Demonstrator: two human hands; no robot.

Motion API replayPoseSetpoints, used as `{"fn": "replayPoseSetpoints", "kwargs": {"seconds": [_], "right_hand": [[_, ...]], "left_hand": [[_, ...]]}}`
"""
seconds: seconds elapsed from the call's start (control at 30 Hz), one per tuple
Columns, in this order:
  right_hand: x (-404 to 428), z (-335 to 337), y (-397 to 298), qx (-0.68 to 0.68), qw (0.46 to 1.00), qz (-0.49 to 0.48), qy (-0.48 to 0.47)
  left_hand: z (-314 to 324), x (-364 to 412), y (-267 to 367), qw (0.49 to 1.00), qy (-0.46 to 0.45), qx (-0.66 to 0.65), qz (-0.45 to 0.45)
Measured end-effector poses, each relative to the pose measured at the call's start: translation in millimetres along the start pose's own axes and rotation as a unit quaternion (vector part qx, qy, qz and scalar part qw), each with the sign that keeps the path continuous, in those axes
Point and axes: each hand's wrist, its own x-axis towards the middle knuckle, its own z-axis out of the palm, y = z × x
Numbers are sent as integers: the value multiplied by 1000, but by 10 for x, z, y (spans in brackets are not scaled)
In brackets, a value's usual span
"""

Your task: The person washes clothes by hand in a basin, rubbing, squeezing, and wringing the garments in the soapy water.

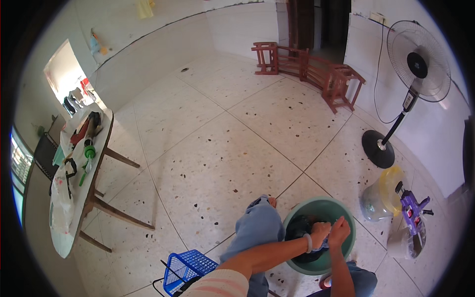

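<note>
A round green plastic basin point(351, 237) stands on the floor between my knees. Dark wet cloth point(300, 227) lies in it, mostly at its left side. My left hand point(320, 235), with a pale bangle at the wrist, is closed on a bunched part of the dark cloth over the middle of the basin. Close beside it on the right, my right hand point(339, 232) is curled into a fist above the same cloth; whether it grips the cloth cannot be made out.
A blue plastic basket point(189, 265) stands at lower left. To the right are a clear bucket with a yellow rim point(376, 200), a bin point(402, 245) with a purple device point(412, 211) above it, and a standing fan point(378, 148). A table point(104, 148) stands left; red wooden stools point(339, 83) lie beyond.
</note>
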Motion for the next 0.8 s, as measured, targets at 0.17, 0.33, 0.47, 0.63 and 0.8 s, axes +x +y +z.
{"fn": "replayPoseSetpoints", "kwargs": {"seconds": [0.17,0.33,0.47,0.63,0.8], "right_hand": [[-18,-110,-162,-32,997,49,51],[-246,-140,-451,26,995,-98,2],[247,-126,654,-58,994,95,23],[291,-308,548,-12,995,93,21],[394,-674,178,193,968,124,-100]], "left_hand": [[-349,-32,352,962,44,81,255],[-507,74,472,956,-55,-232,-172],[-427,-274,1011,899,-118,-349,-237],[-766,-66,820,890,-281,-332,-134],[-971,-144,1183,974,-107,-120,159]]}}
